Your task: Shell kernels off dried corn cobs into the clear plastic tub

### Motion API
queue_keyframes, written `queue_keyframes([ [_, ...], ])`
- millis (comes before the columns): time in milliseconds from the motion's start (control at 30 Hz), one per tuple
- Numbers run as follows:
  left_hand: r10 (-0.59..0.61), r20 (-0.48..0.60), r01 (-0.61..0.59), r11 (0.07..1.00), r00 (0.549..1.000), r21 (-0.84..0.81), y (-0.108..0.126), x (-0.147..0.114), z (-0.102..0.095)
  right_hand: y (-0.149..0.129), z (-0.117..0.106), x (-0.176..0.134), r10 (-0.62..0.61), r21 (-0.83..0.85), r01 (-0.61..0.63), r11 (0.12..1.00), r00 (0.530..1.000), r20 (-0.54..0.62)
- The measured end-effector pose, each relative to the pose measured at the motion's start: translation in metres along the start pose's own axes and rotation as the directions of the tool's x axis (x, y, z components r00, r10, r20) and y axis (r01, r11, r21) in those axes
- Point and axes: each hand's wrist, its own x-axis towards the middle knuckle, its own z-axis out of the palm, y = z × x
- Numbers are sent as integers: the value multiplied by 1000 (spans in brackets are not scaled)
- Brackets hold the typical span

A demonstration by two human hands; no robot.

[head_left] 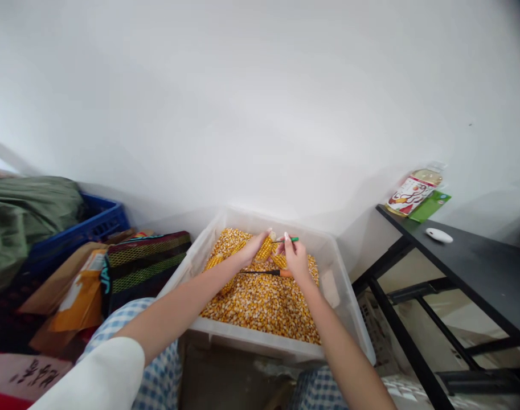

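My left hand (253,248) is closed around a yellow corn cob (265,249) above a heap of loose corn kernels (260,307). In my right hand (294,255) is a green-handled screwdriver (291,240), its thin shaft pointing left at the cob. Whether the tip touches the kernels is too small to tell. On the kernels below my hands lies a second screwdriver (281,273) with an orange and black handle. More cobs rest on the heap, one (279,261) beside my right hand and others at the left, partly behind my left forearm.
A translucent plastic bin (349,302) holds the kernels, against a white wall. To the right stands a black table (469,262) with a bottle (414,191), a green packet (430,206) and a white oval object (439,235). At left are a blue crate (101,219) and cardboard (78,285).
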Motion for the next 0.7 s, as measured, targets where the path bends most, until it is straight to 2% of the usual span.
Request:
queue_keyframes([
  [100, -54, 2, 54, 994, 999, -96, 5, 2, -5, -4, 2, 1, -4, 23, 4, 1000, 1000, 12],
  [200, -92, -7, 89, 983, 996, -158, 6, 5, -11, -4, 1, 4, 43, 90, -45, 995, 999, 26],
  [300, -102, -44, 92, 979, 994, -182, 7, 7, -17, -1, -1, 7, 138, 175, -156, 972, 984, 111],
  [400, -92, -102, 72, 980, 991, -188, 13, 5, -21, 4, -4, 10, 218, 178, -259, 949, 951, 221],
  [500, -107, -163, 76, 980, 981, -185, 20, 2, -22, 8, -4, 9, 252, 47, -275, 960, 928, 275],
  [600, -110, -183, 80, 983, 977, -165, 25, 1, -24, 9, -3, 8, 159, -223, -107, 969, 961, 228],
  [700, -98, -172, 81, 992, 980, -102, 24, 4, -27, 6, -5, 7, 76, -471, 43, 881, 970, 231],
])
